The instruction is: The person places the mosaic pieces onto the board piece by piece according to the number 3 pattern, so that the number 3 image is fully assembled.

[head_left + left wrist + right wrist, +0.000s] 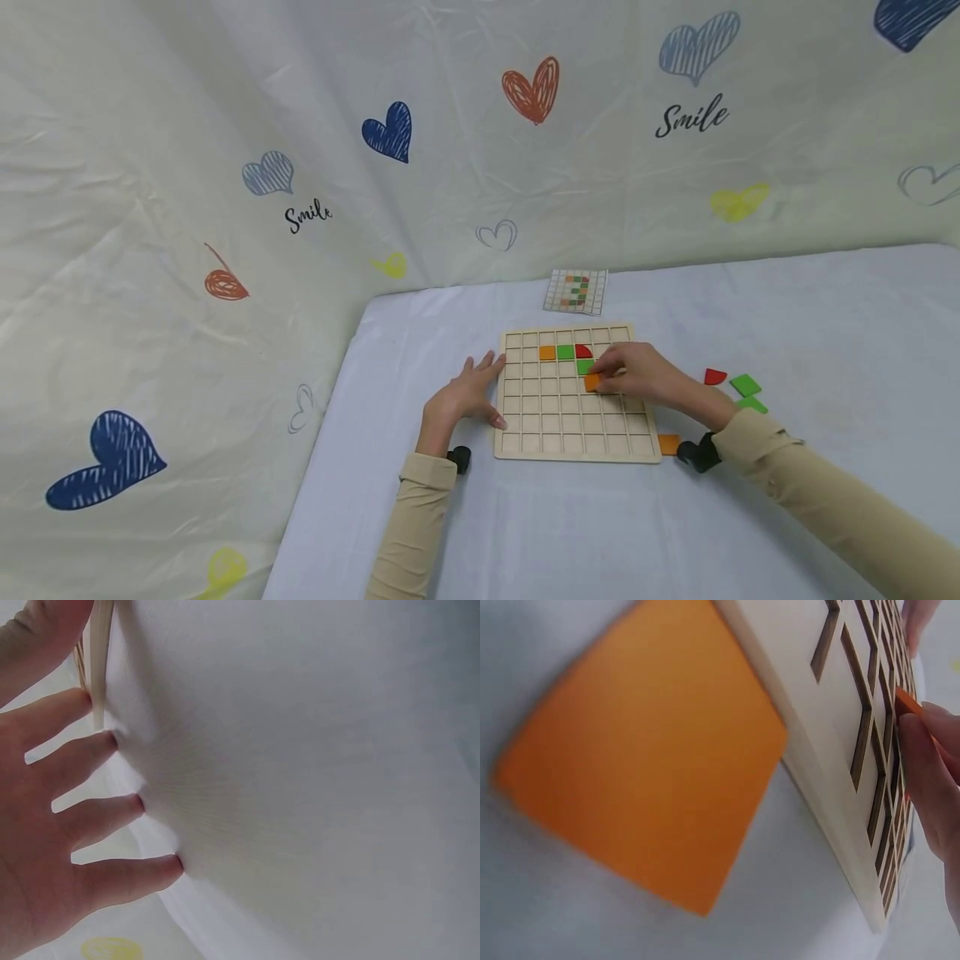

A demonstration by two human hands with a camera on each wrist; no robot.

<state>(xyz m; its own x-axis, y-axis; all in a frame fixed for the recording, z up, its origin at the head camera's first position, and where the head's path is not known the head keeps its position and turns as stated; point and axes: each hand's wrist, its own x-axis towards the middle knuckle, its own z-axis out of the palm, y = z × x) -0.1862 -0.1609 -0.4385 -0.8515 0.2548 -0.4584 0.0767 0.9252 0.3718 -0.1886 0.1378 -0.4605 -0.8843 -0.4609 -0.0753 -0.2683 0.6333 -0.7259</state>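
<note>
A wooden grid board (pixel 536 421) lies on the table. Near its top sit an orange square tile (pixel 547 352), a green square tile (pixel 566 352) and a red quarter-round tile (pixel 582 351) in a row, with another green tile (pixel 584 367) below the red one. My right hand (pixel 637 372) pinches an orange square tile (pixel 592 382) between thumb and fingers, just below that green tile; the right wrist view shows it tilted at the grid (pixel 906 699). With fingers spread, my left hand (pixel 468 393) touches the board's left edge, thumb and fingertips at the rim.
Behind the board lies a printed pattern card (pixel 575 292). Right of the board are a red quarter-round tile (pixel 715 377), a green tile (pixel 746 385) and another green piece (pixel 752 404). One orange tile (pixel 669 444) rests against the board's lower right corner.
</note>
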